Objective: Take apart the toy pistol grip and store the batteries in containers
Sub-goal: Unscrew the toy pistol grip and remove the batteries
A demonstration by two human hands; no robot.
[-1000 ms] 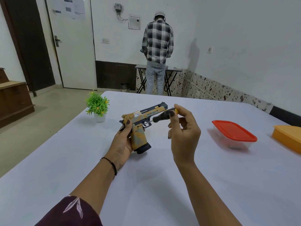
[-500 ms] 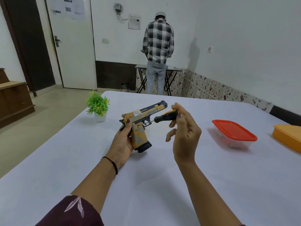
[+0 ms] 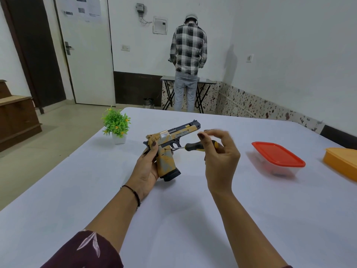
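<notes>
My left hand (image 3: 147,167) grips a tan and black toy pistol (image 3: 170,144) by the back of its grip, holding it above the white table (image 3: 173,219) with the barrel pointing away to the right. My right hand (image 3: 220,157) holds a black and yellow screwdriver (image 3: 195,147) between thumb and fingers. The screwdriver lies almost level, and its thin shaft points left at the top of the pistol's grip, just below the trigger guard. A clear container with a red lid (image 3: 278,157) and an orange container (image 3: 342,161) stand on the table to the right. No batteries show.
A small green potted plant (image 3: 116,125) stands at the table's far left. A person in a plaid shirt (image 3: 188,60) stands with their back to me at a folding table by the far wall. A wooden cabinet (image 3: 15,117) is at the left.
The screwdriver has dropped from beside the barrel to level with the grip's top, its tip now at the grip. My right fingers have shifted on the handle. The pistol has stayed put.
</notes>
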